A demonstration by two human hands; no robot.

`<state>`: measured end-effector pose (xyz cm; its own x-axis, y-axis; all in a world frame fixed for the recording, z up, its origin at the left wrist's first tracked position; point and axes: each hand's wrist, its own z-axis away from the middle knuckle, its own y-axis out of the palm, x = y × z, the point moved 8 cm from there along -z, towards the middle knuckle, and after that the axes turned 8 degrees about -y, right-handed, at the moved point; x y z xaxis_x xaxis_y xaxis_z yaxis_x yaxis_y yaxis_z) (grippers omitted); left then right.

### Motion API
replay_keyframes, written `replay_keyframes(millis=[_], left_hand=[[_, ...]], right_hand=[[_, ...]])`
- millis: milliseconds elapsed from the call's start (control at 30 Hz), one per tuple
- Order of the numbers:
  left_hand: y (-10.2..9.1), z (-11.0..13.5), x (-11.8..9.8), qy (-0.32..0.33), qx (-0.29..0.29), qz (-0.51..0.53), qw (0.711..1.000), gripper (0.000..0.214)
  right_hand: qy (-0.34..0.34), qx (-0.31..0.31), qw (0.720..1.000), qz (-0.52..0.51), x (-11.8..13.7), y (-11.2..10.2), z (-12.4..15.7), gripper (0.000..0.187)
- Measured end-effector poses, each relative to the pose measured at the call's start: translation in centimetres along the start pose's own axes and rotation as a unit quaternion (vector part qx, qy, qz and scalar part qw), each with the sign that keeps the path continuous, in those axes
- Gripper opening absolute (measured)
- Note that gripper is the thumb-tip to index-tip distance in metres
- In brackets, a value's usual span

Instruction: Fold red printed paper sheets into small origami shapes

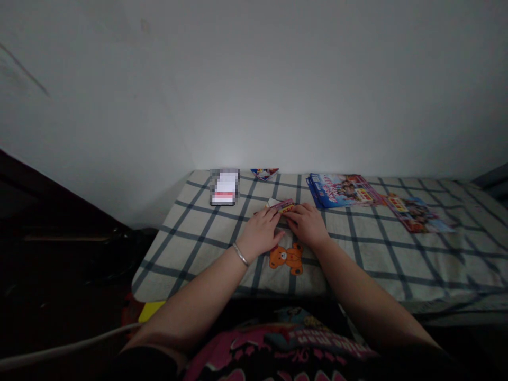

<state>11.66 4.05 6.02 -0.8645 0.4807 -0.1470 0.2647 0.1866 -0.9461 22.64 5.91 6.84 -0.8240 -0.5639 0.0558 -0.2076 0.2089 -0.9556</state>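
Note:
A small folded piece of printed paper, pink and yellow with a white part at its left, lies on the checked cloth under my fingers. My left hand holds down its left part with the fingers close together, the thumb stretched out to the right. At the paper's right end, my right hand is closed on it with bent fingers. Both hands cover much of the paper, so its full folded shape is hidden. An orange bear print on the cloth shows just below the hands.
A phone with a lit screen lies back left. Close to the wall is a folded paper triangle. Printed leaflets are stacked on the right, with another leaflet farther right. The checked tablecloth reaches the white wall.

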Motion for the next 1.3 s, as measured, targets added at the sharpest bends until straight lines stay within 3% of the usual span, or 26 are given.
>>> replay_keyframes(millis=[433,1100,1300], left_hand=[[0.0,0.0,0.3,0.005,-0.001,0.007,1.000,0.045],[0.0,0.0,0.2,0.009,-0.012,0.006,1.000,0.043],[-0.1,0.0,0.3,0.001,-0.011,0.010,1.000,0.043]], right_hand=[[0.016,0.024,0.999,0.037,0.8,0.0,-0.1,0.031],[0.133,-0.004,0.984,0.114,-3.3,-1.2,1.2,0.031],[0.075,-0.028,0.990,0.115,-2.1,-1.6,0.7,0.028]])
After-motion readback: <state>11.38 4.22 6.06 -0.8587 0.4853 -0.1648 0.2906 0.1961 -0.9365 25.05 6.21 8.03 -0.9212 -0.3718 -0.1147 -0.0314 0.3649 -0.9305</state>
